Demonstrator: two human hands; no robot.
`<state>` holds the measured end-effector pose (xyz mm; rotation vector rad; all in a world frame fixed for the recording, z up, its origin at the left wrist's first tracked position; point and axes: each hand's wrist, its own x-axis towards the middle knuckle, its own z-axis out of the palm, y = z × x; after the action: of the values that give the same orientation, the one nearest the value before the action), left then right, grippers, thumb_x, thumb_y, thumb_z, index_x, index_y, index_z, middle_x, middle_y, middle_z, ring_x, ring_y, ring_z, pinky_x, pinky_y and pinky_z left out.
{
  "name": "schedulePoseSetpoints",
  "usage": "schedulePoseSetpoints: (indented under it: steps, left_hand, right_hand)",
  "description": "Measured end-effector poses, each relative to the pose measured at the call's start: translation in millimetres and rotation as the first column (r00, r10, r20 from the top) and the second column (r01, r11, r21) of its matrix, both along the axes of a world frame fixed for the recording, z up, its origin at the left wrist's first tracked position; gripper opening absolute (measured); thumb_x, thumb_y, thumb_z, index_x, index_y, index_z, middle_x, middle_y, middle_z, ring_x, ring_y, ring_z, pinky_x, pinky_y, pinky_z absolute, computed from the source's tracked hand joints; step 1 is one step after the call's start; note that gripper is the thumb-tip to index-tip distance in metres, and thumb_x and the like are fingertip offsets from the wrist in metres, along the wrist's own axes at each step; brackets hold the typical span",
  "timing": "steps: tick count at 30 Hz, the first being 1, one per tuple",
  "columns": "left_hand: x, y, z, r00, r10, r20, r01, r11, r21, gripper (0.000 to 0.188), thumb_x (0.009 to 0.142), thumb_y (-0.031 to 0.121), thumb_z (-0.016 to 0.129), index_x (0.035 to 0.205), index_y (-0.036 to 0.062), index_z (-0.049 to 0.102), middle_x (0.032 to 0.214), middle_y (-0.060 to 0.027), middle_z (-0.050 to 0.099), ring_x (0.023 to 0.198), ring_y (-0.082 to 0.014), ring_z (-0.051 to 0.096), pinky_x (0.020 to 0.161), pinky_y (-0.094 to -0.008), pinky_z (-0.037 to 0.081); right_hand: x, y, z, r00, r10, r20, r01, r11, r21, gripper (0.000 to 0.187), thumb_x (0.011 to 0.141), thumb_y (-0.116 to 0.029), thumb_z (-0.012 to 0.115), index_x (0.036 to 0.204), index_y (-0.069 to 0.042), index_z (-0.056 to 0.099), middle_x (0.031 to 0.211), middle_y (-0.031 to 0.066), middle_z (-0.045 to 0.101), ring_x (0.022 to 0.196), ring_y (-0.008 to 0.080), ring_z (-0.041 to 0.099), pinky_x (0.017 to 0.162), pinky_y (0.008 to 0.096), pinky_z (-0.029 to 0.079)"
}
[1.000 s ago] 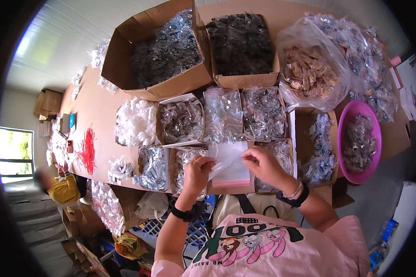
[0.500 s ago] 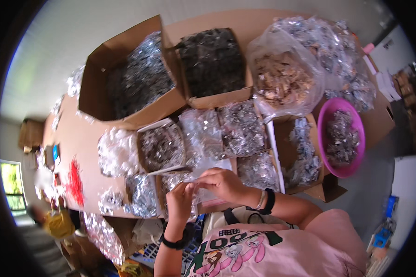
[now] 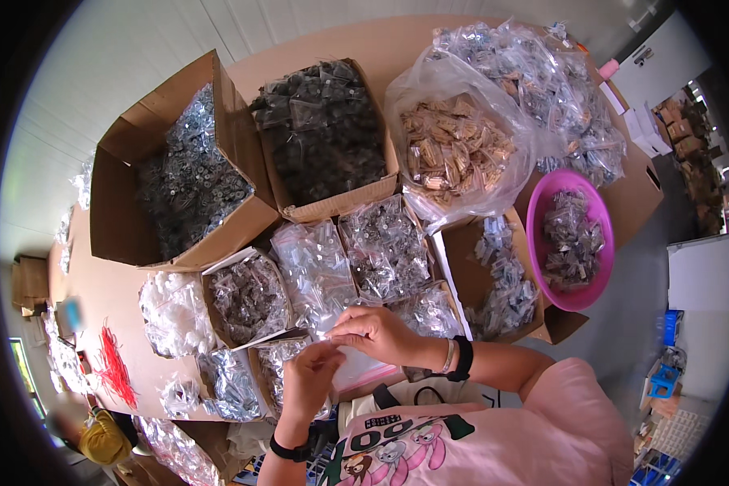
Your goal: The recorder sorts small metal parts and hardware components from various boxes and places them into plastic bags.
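Above the table's front edge, my left hand (image 3: 312, 371) and my right hand (image 3: 381, 334) meet with bent, pinching fingers. Whatever lies between the fingertips is too small and hidden to make out. Right beneath them is a clear plastic bag (image 3: 366, 371) with a pinkish-red line along its near edge; I cannot tell whether the fingers touch it. Beyond my hands lie flat clear zip bags (image 3: 312, 259), and to their right a box of bagged small metal parts (image 3: 385, 247). An open carton of small bagged parts (image 3: 251, 292) stands left of them.
At the back are a tall carton (image 3: 113, 202), a carton of black bagged parts (image 3: 324, 130) and a clear sack of tan pieces (image 3: 454, 150). A pink basin (image 3: 599, 267) sits at the right. Red strips (image 3: 115, 368) lie left; a person in yellow (image 3: 104, 440) is beyond.
The view has shifted, so the table's things appear farther left. My hands stay together at the front edge, with the fingers slightly rearranged.
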<state>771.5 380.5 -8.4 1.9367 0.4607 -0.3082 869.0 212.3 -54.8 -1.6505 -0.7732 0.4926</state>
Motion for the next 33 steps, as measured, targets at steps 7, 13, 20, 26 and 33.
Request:
schedulePoseSetpoints:
  steps: [7, 13, 20, 26, 33]
  left_hand:
    - [5.5, 0.8, 0.3, 0.984, -0.061, 0.165, -0.011, 0.914, 0.405, 0.018, 0.088, 0.01, 0.069, 0.075, -0.0037, 0.067, 0.062, -0.0127, 0.063, 0.051, -0.0205, 0.06, 0.052, -0.0319, 0.045]
    - [7.1, 10.1, -15.5, 0.986, 0.06, 0.157, -0.063, 0.998, 0.013, 0.023, 0.091, 0.023, 0.071, 0.087, 0.001, 0.075, 0.067, -0.0127, 0.066, 0.06, -0.0168, 0.063, 0.056, -0.031, 0.047]
    - [9.7, 8.5, -2.3, 0.988, 0.028, 0.149, -0.072, 0.952, 0.299, 0.014, 0.086, 0.01, 0.071, 0.082, -0.0031, 0.072, 0.067, -0.0138, 0.067, 0.058, -0.0191, 0.067, 0.054, -0.031, 0.049]
    - [-12.9, 29.3, -18.7, 0.963, -0.107, 0.248, -0.046, 0.84, 0.541, 0.012, 0.074, -0.002, 0.064, 0.065, -0.0014, 0.055, 0.08, -0.0133, 0.056, 0.06, -0.0289, 0.057, 0.052, -0.0385, 0.046]
    - [-33.2, 13.0, -20.5, 0.982, -0.063, 0.179, -0.038, 0.857, 0.514, 0.019, 0.066, -0.01, 0.053, 0.078, 0.0011, 0.063, 0.116, -0.0155, 0.061, 0.063, -0.0257, 0.06, 0.05, -0.0326, 0.047]
  right_hand:
    - [6.3, 9.5, -1.8, 0.995, -0.024, -0.099, 0.038, 0.99, 0.137, 0.013, 0.09, -0.01, 0.07, 0.101, -0.002, 0.071, 0.093, 0.0107, 0.067, 0.076, 0.0208, 0.065, 0.068, 0.0301, 0.052]
    - [9.6, -1.9, -7.7, 0.996, 0.013, -0.084, -0.005, 0.995, 0.102, 0.015, 0.086, -0.001, 0.069, 0.101, -0.004, 0.071, 0.095, 0.0094, 0.068, 0.084, 0.0233, 0.067, 0.072, 0.0323, 0.053]
    - [19.6, -18.5, -12.2, 1.0, -0.005, 0.014, 0.004, 0.997, 0.081, 0.012, 0.088, -0.009, 0.07, 0.099, -0.004, 0.072, 0.095, 0.0084, 0.067, 0.085, 0.0248, 0.067, 0.075, 0.0317, 0.053]
    - [91.6, -63.3, -27.0, 0.986, -0.119, 0.114, 0.13, 0.987, -0.092, 0.014, 0.092, -0.017, 0.067, 0.102, -0.008, 0.07, 0.101, 0.0069, 0.066, 0.095, 0.0234, 0.065, 0.088, 0.0342, 0.051]
    - [254.9, -137.7, -86.5, 0.623, -0.575, 0.531, 0.782, 0.438, -0.443, 0.041, 0.084, -0.035, 0.074, 0.1, 0.001, 0.062, 0.1, 0.0191, 0.065, 0.09, 0.0354, 0.065, 0.079, 0.0413, 0.052]
